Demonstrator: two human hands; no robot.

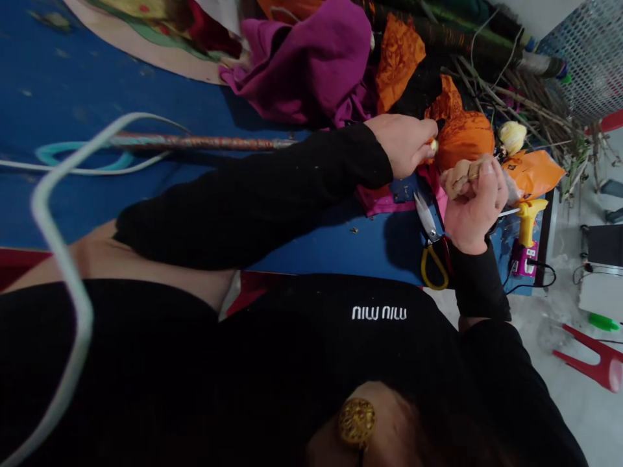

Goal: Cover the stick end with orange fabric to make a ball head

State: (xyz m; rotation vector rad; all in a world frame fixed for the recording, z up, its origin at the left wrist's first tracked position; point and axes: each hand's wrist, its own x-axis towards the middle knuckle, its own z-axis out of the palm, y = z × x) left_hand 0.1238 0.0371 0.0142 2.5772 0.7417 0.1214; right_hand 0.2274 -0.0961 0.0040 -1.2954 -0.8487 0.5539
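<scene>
My left hand [403, 144] reaches in from the left with its fingers closed in a pinch. A small pale yellow piece [433, 145] shows at its fingertips; its kind is unclear. My right hand [476, 211] is closed on a beige, brown-lined, crumpled piece [462, 179]. Just beyond both hands sits a rounded bundle of orange patterned cloth [467, 137]. To its right is a pale cream lump [513, 137]. Scissors [427, 224] with a yellow handle loop lie partly open beside my right wrist. Pink cloth [387, 202] lies below my left hand.
Purple cloth [311, 58] and more orange cloth [399, 58] are piled at the back. A yellow glue gun [529, 220] stands by a purple power strip [524, 259] near the table's right edge. Dry twigs [530, 104], a stick [204, 143] and a white cable [63, 240] are around.
</scene>
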